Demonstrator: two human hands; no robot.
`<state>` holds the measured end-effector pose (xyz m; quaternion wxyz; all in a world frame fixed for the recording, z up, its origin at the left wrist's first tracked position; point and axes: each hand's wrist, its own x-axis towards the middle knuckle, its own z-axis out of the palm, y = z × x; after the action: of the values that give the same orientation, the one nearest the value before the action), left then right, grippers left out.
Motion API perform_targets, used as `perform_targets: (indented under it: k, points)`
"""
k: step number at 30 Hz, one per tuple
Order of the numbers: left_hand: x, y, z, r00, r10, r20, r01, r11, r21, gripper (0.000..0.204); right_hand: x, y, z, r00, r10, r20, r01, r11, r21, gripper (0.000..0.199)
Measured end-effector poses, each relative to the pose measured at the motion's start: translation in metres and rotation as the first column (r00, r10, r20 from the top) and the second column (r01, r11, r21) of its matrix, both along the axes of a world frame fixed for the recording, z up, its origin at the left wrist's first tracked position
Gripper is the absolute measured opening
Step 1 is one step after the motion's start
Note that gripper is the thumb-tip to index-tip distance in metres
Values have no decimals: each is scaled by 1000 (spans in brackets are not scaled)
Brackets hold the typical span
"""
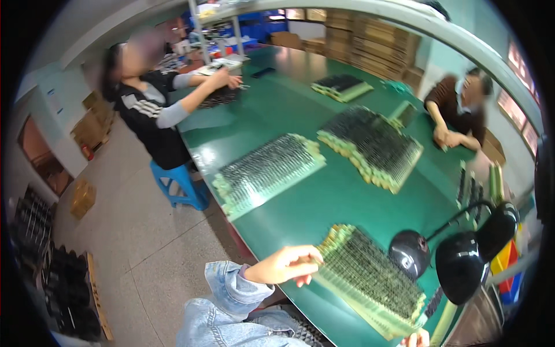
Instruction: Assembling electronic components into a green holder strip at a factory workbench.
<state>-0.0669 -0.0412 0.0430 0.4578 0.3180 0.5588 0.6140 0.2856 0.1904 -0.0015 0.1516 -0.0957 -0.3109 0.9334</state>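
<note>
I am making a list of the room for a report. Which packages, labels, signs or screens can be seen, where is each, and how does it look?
Brown cardboard cartons: stacked at the far wall behind the green table, flat and rectangular.
Small brown cardboard boxes: on the floor at the left wall, roughly cubic.
White paper sheet: stuck on the pale left wall, upright rectangle with a blue mark; too small to tell more.
Screens: none visible.

A flat stack of pale green trays [370, 277], filled with rows of small dark parts, is lying skewed at the near edge of the green tabletop [324, 208].
</note>
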Motion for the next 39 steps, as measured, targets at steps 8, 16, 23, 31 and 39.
perform_targets:
  k: [8,16,23,31,39]
  points:
    - [8,43,9,932,361,-46,-360,933,21,13,-64,-16,34,664,-746,48,613,581,535,16]
    - [19,64,1,891,451,60,-454,883,114,11,-39,-13,37,699,-708,99,614,666,423,26]
    - [9,64,-7,885,453,104,-462,882,91,10,-42,-17,45,750,-652,111,485,656,579,16]
    - [13,63,-2,883,460,93,-466,882,65,9,-45,-17,49,729,-679,94,542,655,527,17]
    - [44,83,28,884,466,-33,-464,885,38,11,-44,-5,43,464,-859,216,534,466,706,36]
